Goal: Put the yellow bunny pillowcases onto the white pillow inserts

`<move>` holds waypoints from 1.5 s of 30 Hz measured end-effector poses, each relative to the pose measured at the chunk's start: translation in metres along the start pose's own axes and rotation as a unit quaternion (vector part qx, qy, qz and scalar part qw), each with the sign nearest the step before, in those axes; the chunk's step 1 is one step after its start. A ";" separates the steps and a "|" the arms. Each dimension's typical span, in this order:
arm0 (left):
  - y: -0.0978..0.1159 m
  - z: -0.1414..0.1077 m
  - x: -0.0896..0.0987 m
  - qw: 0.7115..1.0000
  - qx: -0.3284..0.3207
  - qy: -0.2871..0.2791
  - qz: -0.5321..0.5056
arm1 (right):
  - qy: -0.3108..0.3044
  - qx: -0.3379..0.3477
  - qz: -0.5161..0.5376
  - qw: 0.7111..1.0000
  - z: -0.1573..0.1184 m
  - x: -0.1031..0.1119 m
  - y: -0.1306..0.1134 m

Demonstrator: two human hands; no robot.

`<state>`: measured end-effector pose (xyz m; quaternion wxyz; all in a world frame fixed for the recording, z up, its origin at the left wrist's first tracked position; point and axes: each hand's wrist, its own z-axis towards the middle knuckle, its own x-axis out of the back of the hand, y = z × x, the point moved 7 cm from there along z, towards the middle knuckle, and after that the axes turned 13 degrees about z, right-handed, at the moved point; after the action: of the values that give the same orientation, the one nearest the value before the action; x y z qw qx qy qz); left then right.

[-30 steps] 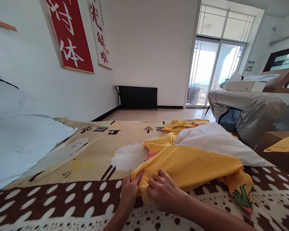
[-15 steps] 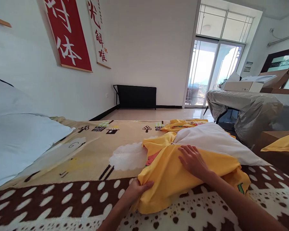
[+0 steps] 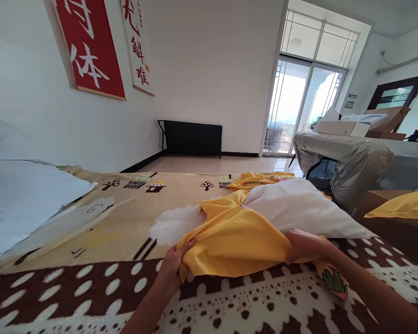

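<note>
Left hand [image 3: 172, 262] at 7 o'clock and right hand [image 3: 301, 246] at 4 hold yellow fabric [image 3: 233, 241], drawn out but creased, over the bed [image 3: 125, 218]; adjoining white pillow [image 3: 299, 204], largely bare.

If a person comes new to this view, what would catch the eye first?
Probably the bright yellow fabric, held between the left hand and right hand at the front of the patterned blanket. Next, perhaps, the red scroll with white characters, on the wall at upper left.
</note>
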<state>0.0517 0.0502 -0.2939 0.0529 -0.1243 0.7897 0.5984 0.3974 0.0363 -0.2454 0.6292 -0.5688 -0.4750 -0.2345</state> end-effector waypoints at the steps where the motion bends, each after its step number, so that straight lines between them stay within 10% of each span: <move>1: 0.003 0.001 0.002 1.000 -0.007 -0.004 0.000 | 0.014 -0.012 -0.038 0.999 -0.001 -0.003 0.002; 16: -0.002 -0.009 -0.005 0.962 0.021 -0.160 0.218 | 0.144 0.131 -0.165 0.967 -0.033 -0.065 0.002; 21: -0.004 -0.014 -0.011 0.976 0.046 -0.123 0.175 | 0.144 0.057 0.087 0.984 -0.031 -0.051 0.019; 23: -0.006 -0.012 -0.013 0.984 0.046 -0.119 0.121 | 0.141 0.006 0.282 0.949 -0.029 -0.043 0.032; 29: -0.008 -0.002 -0.010 0.995 0.045 -0.073 0.043 | 0.216 -0.085 0.678 0.698 -0.026 -0.040 0.069; 32: -0.004 -0.007 -0.013 0.995 0.052 -0.072 0.036 | 0.225 -0.075 0.716 0.657 -0.017 -0.041 0.074; 45: 0.000 -0.008 -0.010 0.995 0.048 -0.065 0.053 | 0.226 -0.176 0.623 0.728 -0.022 -0.038 0.073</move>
<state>0.0613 0.0442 -0.2894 0.0780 -0.0405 0.8178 0.5688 0.4492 0.0244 -0.3124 0.6111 -0.7677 0.1926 0.0089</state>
